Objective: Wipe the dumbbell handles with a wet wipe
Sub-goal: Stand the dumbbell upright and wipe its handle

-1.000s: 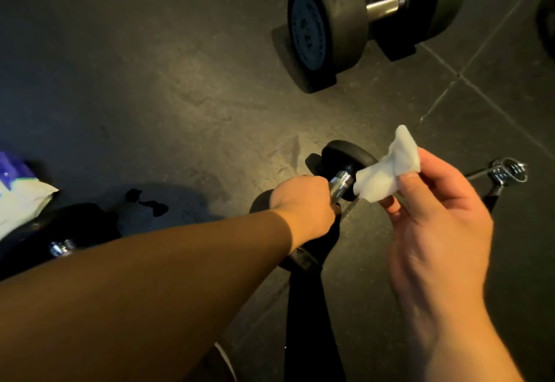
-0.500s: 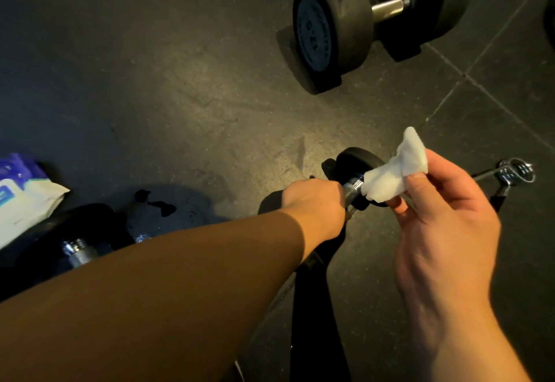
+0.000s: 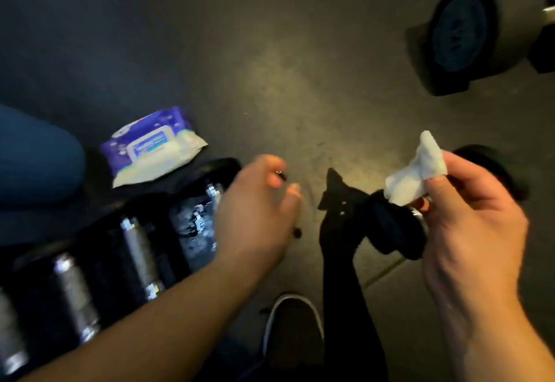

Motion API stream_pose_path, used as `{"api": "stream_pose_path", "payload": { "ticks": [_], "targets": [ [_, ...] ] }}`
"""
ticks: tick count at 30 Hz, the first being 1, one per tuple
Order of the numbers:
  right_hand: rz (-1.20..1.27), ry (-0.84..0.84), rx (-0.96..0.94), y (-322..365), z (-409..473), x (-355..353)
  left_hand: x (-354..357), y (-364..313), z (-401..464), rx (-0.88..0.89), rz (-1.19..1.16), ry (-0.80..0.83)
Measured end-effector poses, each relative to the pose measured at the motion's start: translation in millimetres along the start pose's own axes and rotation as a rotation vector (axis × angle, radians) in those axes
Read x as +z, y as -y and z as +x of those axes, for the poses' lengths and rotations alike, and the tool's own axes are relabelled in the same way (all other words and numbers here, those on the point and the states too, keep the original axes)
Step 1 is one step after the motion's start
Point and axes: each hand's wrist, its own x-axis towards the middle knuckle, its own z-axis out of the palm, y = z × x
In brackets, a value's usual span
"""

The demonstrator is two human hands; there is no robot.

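Note:
My right hand (image 3: 468, 231) pinches a crumpled white wet wipe (image 3: 416, 171) between thumb and fingers, held up above a small black dumbbell (image 3: 393, 228) that lies on the floor, mostly hidden behind that hand. My left hand (image 3: 258, 210) hovers with loose, spread fingers and holds nothing; it is over the right end of a row of black dumbbells with chrome handles (image 3: 138, 249) at the lower left. The frame is motion-blurred.
A purple and white wet wipe pack (image 3: 150, 147) lies on the dark rubber floor (image 3: 270, 66) behind the row. A large black dumbbell (image 3: 459, 36) stands at the top right. My shoe (image 3: 292, 324) is at the bottom centre, a blue-clad knee (image 3: 36, 153) at the left.
My left hand has let go of the small dumbbell's handle and moved left toward the dumbbell row. The view has swung left. My right hand keeps holding the wipe.

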Motion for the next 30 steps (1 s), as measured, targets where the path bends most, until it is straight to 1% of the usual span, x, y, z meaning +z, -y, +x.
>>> {"api": "stream_pose_path", "payload": {
  "ticks": [2, 3, 5, 8, 11, 14, 16, 20, 25, 30],
  "targets": [
    [0.007, 0.093, 0.012, -9.3, -19.5, 30.1, -37.2, 51.0, -18.4, -0.251, 0.012, -0.139],
    [0.005, 0.144, 0.019, -14.7, -29.4, 44.5, -50.5, 70.5, -27.3, -0.345, 0.035, -0.159],
    [-0.075, 0.258, 0.009, -30.5, -47.9, 69.8, -60.9, 97.1, -42.3, -0.483, 0.067, -0.089],
    [-0.201, 0.413, -0.011, -53.7, -69.6, 98.2, -56.2, 110.2, -47.5, -0.596, -0.063, 0.055],
    [-0.317, 0.517, -0.051, -62.4, -80.0, 120.0, -41.8, 111.6, -42.8, -0.608, -0.127, 0.156],
    [-0.368, 0.523, -0.063, -62.6, -73.9, 132.4, -22.4, 110.0, -36.3, -0.585, -0.08, 0.235],
    [-0.352, 0.498, -0.032, -66.9, -66.6, 137.9, -15.4, 106.6, -28.1, -0.607, -0.06, 0.236],
    [-0.393, 0.44, 0.033, -94.3, -57.0, 147.5, -4.2, 103.6, -11.4, -0.598, 0.032, 0.279],
    [-0.407, 0.405, 0.068, -104.5, -59.4, 157.8, 1.3, 104.4, -10.2, -0.585, 0.032, 0.266],
    [-0.502, 0.434, -0.013, -105.6, -59.0, 164.7, -2.4, 106.3, -9.6, -0.606, -0.009, 0.274]
  ]
}}
